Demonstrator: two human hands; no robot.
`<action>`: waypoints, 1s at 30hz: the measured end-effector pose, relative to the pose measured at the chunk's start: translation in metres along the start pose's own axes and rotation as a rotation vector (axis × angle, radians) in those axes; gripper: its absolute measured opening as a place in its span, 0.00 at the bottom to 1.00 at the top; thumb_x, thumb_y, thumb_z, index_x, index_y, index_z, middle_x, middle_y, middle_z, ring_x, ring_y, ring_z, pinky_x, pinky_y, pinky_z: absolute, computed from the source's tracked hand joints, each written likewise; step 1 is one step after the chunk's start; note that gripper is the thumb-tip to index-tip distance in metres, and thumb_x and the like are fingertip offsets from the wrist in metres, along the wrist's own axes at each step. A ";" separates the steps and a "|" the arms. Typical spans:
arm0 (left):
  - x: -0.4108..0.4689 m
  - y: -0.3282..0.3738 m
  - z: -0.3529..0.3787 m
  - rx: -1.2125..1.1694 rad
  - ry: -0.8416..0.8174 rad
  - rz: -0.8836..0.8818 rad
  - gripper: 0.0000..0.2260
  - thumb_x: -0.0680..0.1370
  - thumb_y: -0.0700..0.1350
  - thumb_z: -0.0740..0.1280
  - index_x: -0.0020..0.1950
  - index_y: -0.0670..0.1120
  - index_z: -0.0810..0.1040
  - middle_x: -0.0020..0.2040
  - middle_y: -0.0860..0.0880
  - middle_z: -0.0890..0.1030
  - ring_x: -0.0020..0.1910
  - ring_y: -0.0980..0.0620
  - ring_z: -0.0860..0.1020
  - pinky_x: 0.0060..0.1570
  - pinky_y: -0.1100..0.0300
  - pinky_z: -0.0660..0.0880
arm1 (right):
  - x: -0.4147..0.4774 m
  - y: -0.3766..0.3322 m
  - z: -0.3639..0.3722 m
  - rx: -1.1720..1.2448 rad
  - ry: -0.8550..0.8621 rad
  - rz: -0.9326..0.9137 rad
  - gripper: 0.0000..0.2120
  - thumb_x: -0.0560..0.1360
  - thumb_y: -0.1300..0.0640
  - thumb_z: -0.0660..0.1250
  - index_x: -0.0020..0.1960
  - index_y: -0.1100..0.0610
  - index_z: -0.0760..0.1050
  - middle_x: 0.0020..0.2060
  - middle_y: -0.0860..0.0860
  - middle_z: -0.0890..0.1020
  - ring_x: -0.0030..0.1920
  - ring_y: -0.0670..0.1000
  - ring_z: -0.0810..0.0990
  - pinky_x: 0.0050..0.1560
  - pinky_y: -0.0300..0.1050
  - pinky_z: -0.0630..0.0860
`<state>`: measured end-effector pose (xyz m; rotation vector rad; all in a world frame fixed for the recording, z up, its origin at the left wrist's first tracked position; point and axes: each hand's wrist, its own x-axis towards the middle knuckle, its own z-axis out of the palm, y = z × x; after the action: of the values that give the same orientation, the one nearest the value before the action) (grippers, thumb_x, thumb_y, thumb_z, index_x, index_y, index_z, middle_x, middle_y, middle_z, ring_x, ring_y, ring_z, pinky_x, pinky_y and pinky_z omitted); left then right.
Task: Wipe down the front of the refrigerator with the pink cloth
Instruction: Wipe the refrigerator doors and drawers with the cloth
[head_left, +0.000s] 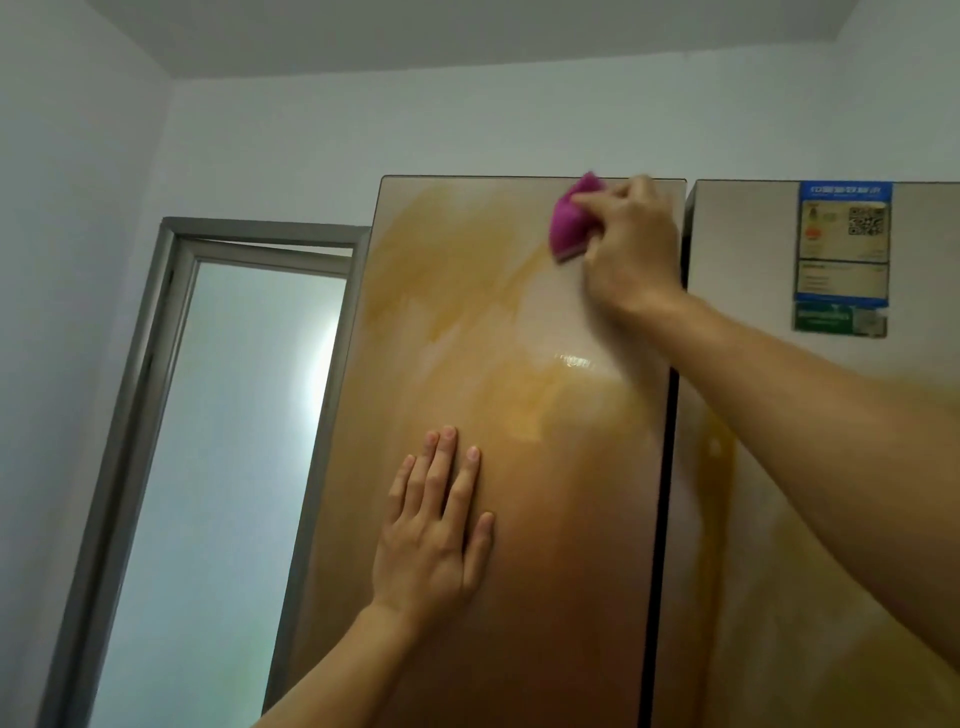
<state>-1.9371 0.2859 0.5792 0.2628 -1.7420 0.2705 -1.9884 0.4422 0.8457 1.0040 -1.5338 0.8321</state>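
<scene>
The refrigerator has two glossy gold-brown doors; the left door (561, 519) fills the middle of the view and carries yellowish streaks on its upper half. My right hand (628, 244) grips the folded pink cloth (571, 221) and presses it against the top right corner of that door. My left hand (436, 525) lies flat with straight fingers on the left door's middle, lower down. The right door (779, 493) stands beside it, partly behind my right forearm.
An energy label sticker (844, 241) and a green sticker (823, 318) sit high on the right door. A grey-framed frosted glass door (234, 441) stands to the left of the refrigerator. White walls and the ceiling lie above.
</scene>
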 end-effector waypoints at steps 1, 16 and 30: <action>0.001 0.000 0.000 -0.003 -0.002 0.001 0.26 0.82 0.56 0.50 0.77 0.44 0.62 0.78 0.43 0.59 0.78 0.45 0.55 0.76 0.49 0.53 | -0.011 -0.010 0.008 -0.005 -0.043 -0.055 0.16 0.72 0.63 0.63 0.58 0.52 0.79 0.53 0.56 0.74 0.59 0.57 0.69 0.56 0.40 0.63; -0.006 -0.101 -0.018 -0.063 0.059 0.128 0.24 0.79 0.54 0.57 0.73 0.45 0.65 0.74 0.40 0.67 0.74 0.42 0.61 0.77 0.53 0.48 | 0.000 -0.042 0.033 -0.050 0.131 0.213 0.18 0.72 0.63 0.59 0.57 0.51 0.78 0.56 0.56 0.73 0.59 0.56 0.69 0.57 0.38 0.63; -0.015 -0.105 -0.003 -0.156 0.098 0.150 0.27 0.79 0.51 0.58 0.76 0.44 0.61 0.77 0.41 0.62 0.78 0.44 0.55 0.77 0.50 0.49 | 0.038 -0.065 0.017 -0.205 0.138 0.329 0.17 0.75 0.54 0.62 0.63 0.50 0.73 0.62 0.57 0.70 0.58 0.61 0.75 0.61 0.46 0.69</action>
<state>-1.8975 0.1884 0.5691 0.0053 -1.6779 0.2496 -1.9387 0.3945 0.8796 0.5414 -1.6499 0.9274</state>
